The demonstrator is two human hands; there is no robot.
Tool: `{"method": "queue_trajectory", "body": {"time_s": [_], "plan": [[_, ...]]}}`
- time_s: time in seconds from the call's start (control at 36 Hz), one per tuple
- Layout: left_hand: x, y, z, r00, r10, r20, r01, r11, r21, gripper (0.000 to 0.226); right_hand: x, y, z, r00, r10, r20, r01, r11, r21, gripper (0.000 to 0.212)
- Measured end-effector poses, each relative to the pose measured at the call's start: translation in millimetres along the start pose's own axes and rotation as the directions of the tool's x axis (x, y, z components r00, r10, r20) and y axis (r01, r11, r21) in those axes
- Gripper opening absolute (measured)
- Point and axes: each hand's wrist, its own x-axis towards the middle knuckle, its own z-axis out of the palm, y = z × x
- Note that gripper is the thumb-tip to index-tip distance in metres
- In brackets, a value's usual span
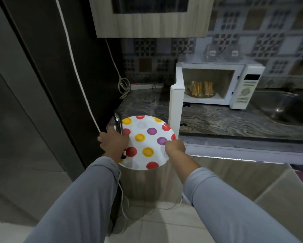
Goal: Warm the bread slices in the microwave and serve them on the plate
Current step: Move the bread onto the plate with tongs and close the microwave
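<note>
plate (148,142) held in the air, below and left of the microwave (215,85) | left hand (114,141) gripping plate's left rim along with metal tongs (118,124) | right hand (175,147) pinching plate's right rim | bread slices (202,88) standing upright inside microwave | microwave door (176,109) swung open

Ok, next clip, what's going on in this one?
A person stands at a kitchen counter holding a spotted plate with both hands. The left hand grips its left edge along with a pair of metal tongs, and the right hand pinches the right rim. The plate has nothing on it. The microwave door stands open, and the bread slices stand upright on the glass dish inside, not yet served.
</note>
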Motion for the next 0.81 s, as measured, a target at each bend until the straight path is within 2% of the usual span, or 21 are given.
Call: {"method": "queue_trajectory", "body": {"time_s": [0.14,0.36,0.67,0.81], "plan": [[-25.6,-0.7,5.7,0.997,0.056,0.05,-0.057,0.998,0.008,0.073,-17.8,19.7,-19.1,0.997,0.031,-0.064,-0.027,0.997,0.068,0.041],[-72.0,-2.0,19.7,0.976,0.151,0.158,-0.162,0.985,0.057,0.068,-43.7,61.3,-51.8,0.979,0.135,-0.15,-0.116,0.985,0.125,0.045],[-135.6,29.3,64.2,0.908,0.293,0.3,-0.322,0.945,0.05,0.072,-54.6,99.5,-124.3,0.923,0.265,-0.28,-0.205,0.952,0.226,0.036],[-160.6,59.1,91.4,0.867,0.325,0.378,-0.36,0.933,0.023,0.066,-38.1,115.3,-159.5,0.888,0.311,-0.339,-0.201,0.925,0.323,0.035]]}}
